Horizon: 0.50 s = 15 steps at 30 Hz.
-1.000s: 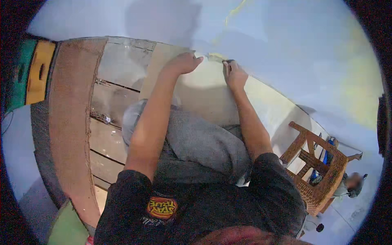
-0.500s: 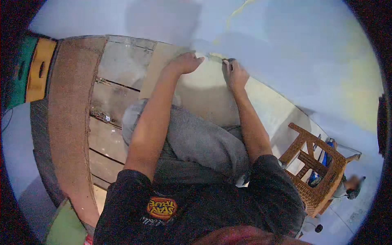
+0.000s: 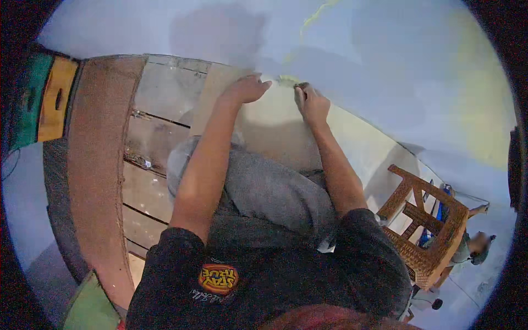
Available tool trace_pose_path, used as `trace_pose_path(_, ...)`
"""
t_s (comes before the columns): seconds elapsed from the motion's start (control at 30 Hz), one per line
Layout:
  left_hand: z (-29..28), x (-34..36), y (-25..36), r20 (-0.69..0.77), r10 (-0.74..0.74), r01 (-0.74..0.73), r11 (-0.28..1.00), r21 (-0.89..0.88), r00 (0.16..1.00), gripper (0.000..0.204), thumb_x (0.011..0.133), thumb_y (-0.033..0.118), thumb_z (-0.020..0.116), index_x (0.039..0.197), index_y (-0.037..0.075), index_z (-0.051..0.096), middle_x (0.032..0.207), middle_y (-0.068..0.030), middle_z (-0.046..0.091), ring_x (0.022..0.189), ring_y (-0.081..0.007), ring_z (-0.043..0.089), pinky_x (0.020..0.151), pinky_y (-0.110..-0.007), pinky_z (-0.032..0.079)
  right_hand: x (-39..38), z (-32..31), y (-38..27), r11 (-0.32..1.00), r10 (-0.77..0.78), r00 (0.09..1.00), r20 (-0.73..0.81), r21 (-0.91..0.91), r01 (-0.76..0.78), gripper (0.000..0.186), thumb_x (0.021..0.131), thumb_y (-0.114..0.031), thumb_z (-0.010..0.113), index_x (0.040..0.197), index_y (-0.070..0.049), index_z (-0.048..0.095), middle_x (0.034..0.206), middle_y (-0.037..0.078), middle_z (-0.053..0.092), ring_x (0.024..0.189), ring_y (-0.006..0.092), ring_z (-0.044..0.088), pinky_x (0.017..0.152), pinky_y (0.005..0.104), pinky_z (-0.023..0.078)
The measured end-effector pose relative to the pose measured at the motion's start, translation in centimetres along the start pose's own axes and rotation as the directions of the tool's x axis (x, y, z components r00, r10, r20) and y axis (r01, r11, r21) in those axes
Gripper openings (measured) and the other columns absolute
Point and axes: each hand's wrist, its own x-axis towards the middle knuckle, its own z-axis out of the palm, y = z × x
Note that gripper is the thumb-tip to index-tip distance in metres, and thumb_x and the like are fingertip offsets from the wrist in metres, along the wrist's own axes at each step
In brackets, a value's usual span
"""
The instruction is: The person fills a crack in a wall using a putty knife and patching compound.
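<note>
My left hand [image 3: 248,90] is at the far edge of a pale board [image 3: 280,113], its fingers curled and the thumb side turned right; what it holds, if anything, is hidden. My right hand [image 3: 314,104] is closed in a pinch, a small dark thing [image 3: 300,86] showing at its fingertips, too small to name. Between the hands, a yellow-green patch [image 3: 288,80] lies along the foot of the white wall [image 3: 220,33]. Both forearms reach forward over my grey-trousered legs [image 3: 269,187].
Wooden planks [image 3: 159,132] with dark gaps and a long brown strip [image 3: 99,159] lie to the left. Green and orange panels [image 3: 56,99] stand far left. At right is a brown woven frame [image 3: 454,231], with a person [image 3: 477,247] beyond it. A yellow streak [image 3: 313,19] runs up the wall.
My right hand has moved slightly left and nearer to me, toward the left hand. The left hand has shifted slightly nearer to me. Both remain closed.
</note>
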Motion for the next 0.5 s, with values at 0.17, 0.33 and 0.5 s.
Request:
trace_pose_path(0.17,-0.3,0.0,1.4,0.194,-0.039,0.056,0.995,-0.078,0.98,0.079,0.092,0.058,0.045,0.137,-0.007,0.05,0.127,-0.0283,0.061,0.125,-0.0387,0.055,0.106,-0.044,0.041,1.2,-3.3,-2.1,0.976,0.128,0.979,0.156,0.153,-0.152,0.028,0.091,-0.034,0.067,0.102,-0.008,0.066,0.076,0.013,0.069,0.068,0.0316,0.068,0.061,0.0419,0.053)
trace_pose_path(0.33,2.1,1.0,2.3,0.299,0.049,-0.083,0.991,0.101,0.953,0.075,0.095,0.062,0.045,0.135,-0.001,0.054,0.1,-0.019,0.073,0.094,-0.0304,0.07,0.092,-0.046,0.05,0.0,-4.9,-1.3,0.801,0.332,0.884,0.33,0.397,-0.449,0.022,0.086,-0.021,0.065,0.089,0.0,0.063,0.072,0.017,0.064,0.066,0.0276,0.063,0.064,0.0374,0.049)
trace_pose_path(0.5,3.3,-1.3,3.1,0.263,0.134,-0.152,0.987,0.052,0.955,0.065,0.094,0.057,0.049,0.11,-0.004,0.067,0.1,-0.0216,0.072,0.097,-0.0345,0.067,0.091,-0.045,0.049,-3.4,-7.4,-0.1,0.285,0.39,0.552,0.737,0.474,-0.833,0.015,0.09,-0.018,0.065,0.089,-0.003,0.064,0.081,0.007,0.068,0.075,0.0168,0.063,0.067,0.035,0.047)
